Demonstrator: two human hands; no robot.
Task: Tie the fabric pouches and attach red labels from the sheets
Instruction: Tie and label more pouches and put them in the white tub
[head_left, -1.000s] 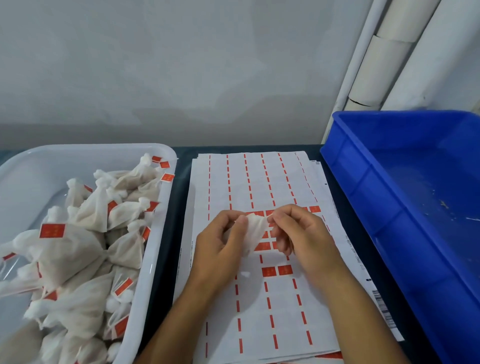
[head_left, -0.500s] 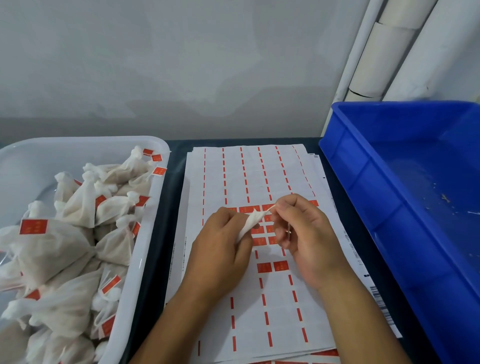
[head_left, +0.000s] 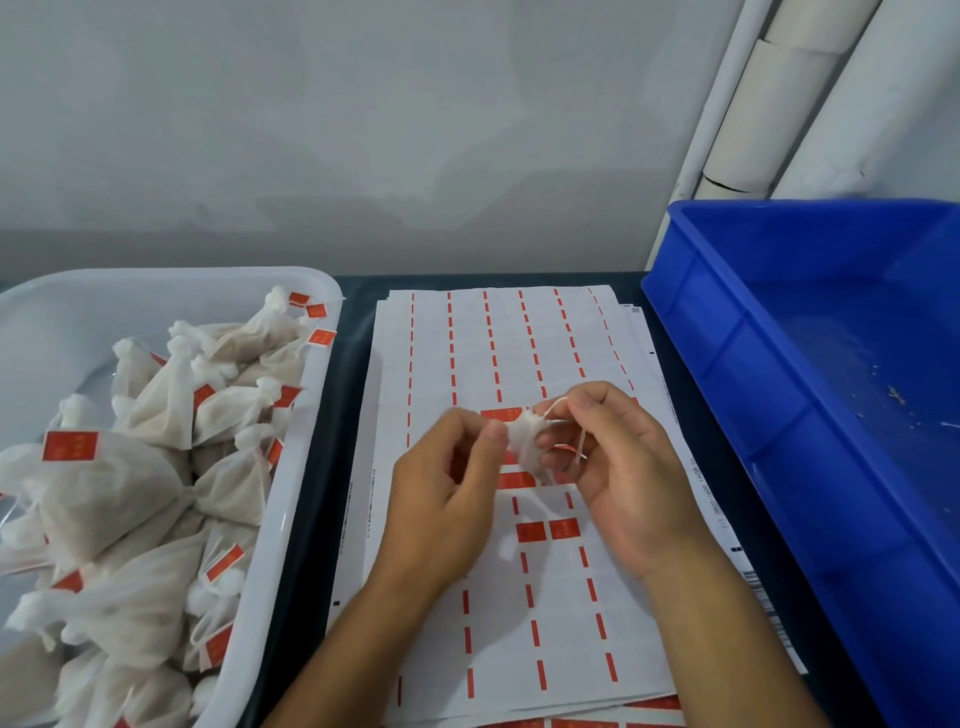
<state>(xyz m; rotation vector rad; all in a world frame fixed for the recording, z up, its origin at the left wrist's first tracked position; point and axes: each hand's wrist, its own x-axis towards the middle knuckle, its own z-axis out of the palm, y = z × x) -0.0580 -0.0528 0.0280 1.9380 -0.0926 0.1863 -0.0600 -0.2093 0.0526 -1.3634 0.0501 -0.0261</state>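
Centrally, both hands pinching pouch, sheets beneath; flanking bins

Both bare forearms reach in from the bottom edge and converge above the stack of white label sheets with red dashed columns, wrists slightly bent toward each other. The left hand is seen from its back, knuckles up, with fingers curled inward and the thumb and forefinger tips pinching the left side of a small white fabric pouch held above the sheets. The right hand is turned partly palm-inward, fingers bent; its fingertips pinch the pouch's right side, and a thin white drawstring loops over its fingers. The two hands nearly touch at the pouch.
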